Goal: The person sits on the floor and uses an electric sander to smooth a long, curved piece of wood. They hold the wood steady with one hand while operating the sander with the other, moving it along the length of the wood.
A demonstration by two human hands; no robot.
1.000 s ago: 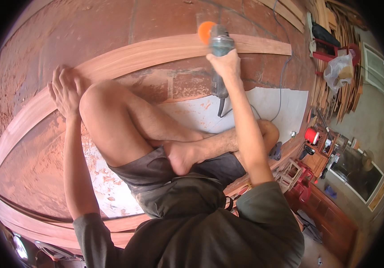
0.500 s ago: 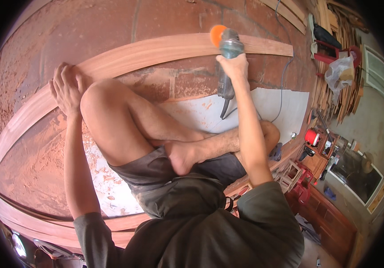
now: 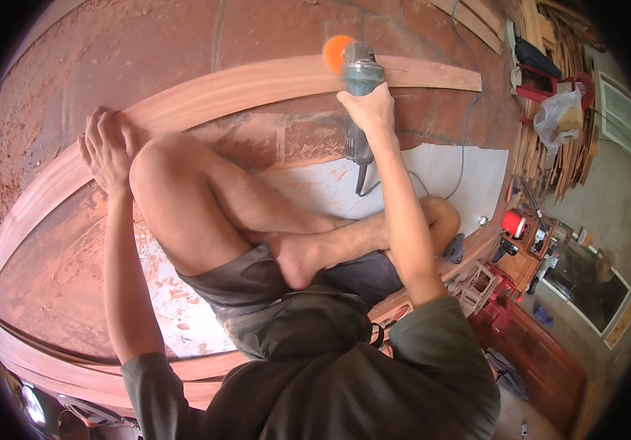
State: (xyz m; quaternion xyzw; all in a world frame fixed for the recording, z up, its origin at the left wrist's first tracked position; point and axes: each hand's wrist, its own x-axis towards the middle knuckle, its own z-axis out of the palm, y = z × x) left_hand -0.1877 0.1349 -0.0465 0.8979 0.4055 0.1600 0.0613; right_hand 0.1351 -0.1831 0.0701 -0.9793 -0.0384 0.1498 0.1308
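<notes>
1. Right hand (image 3: pixel 368 108) is clenched round a green grinder (image 3: pixel 359 81); its orange disc (image 3: pixel 338 53) rests on the curved plank (image 3: pixel 242 84)
2. Left hand (image 3: pixel 106 147) presses flat, fingers spread, on the plank's left stretch
3. The plank lies across the dusty floor (image 3: pixel 73 66)

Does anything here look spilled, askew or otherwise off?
Reddish sawdust covers the floor around the curved wooden strip. The right hand holds an angle grinder on the strip; the left hand presses on the strip. The grinder's cord trails loose beside the bare legs.
</notes>
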